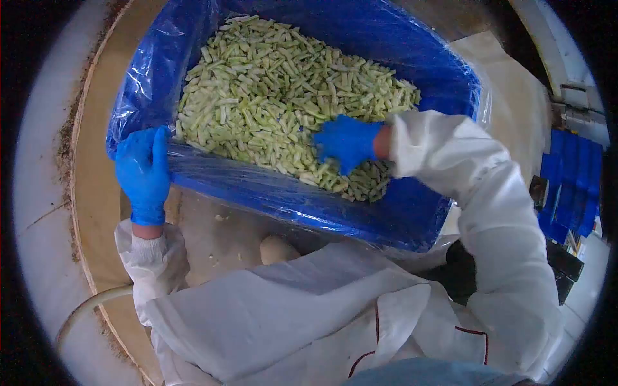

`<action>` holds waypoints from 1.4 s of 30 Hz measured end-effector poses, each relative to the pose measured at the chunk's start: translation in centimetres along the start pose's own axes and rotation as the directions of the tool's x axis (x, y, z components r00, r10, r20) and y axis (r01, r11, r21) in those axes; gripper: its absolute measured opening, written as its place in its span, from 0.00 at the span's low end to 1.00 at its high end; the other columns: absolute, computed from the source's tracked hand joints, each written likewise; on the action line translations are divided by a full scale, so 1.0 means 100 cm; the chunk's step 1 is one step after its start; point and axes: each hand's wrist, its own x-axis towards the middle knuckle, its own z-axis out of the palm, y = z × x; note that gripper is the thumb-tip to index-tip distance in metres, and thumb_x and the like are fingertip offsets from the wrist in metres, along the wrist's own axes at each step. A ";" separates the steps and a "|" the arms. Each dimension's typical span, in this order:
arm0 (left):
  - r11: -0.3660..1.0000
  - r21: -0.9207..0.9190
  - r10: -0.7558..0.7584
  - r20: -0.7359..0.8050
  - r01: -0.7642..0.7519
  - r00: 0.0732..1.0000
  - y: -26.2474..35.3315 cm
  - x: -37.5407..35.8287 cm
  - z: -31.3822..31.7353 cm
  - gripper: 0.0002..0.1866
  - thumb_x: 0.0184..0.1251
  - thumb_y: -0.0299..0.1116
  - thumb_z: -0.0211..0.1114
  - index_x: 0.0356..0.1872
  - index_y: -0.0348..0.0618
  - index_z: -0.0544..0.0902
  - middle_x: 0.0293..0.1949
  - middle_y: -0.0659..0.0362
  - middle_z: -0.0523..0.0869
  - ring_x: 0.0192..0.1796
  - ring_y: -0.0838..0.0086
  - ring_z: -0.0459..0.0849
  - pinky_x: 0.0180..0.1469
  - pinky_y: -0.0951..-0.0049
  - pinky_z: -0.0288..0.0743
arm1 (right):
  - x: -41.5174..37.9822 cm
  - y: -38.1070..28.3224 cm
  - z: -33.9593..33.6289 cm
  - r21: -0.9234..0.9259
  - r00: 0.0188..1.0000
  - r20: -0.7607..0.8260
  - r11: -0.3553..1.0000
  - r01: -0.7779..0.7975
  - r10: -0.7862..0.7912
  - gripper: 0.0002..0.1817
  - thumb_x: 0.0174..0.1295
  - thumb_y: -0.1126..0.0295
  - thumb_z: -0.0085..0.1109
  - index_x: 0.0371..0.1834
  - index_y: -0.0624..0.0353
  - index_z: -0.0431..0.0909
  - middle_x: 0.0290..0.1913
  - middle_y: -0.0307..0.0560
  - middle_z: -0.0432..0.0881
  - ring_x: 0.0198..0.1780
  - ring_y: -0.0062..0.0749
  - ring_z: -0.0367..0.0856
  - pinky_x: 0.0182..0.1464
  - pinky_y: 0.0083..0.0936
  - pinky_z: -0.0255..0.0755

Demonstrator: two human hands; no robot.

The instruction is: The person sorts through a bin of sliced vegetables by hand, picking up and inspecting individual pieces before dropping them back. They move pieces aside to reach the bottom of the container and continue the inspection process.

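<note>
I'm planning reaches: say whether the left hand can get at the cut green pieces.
Probably yes: the left hand is at the bin rim, and the green pieces lie uncovered just inside.

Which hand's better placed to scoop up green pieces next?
Right, I'd judge: the right hand is at the pieces, fingers spread, while the left hand is on the bin's rim.

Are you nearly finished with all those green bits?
Partly, I think. The clear liner is in the blue bin, with a big pile of green pieces on it. Now the right hand is in the pile while the left hand holds the edge. One end looks bare, so spreading may be left.
</note>
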 end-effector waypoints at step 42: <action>0.978 -0.203 -0.054 -0.028 0.047 0.998 0.028 0.013 -0.017 0.07 0.59 0.31 0.64 0.36 0.41 0.84 0.35 0.53 0.84 0.37 0.66 0.82 0.42 0.71 0.73 | -0.046 0.037 -0.034 0.068 0.829 -0.351 0.895 -0.441 0.435 0.27 0.58 0.62 0.56 0.63 0.46 0.67 0.40 0.50 0.81 0.42 0.47 0.80 0.44 0.39 0.74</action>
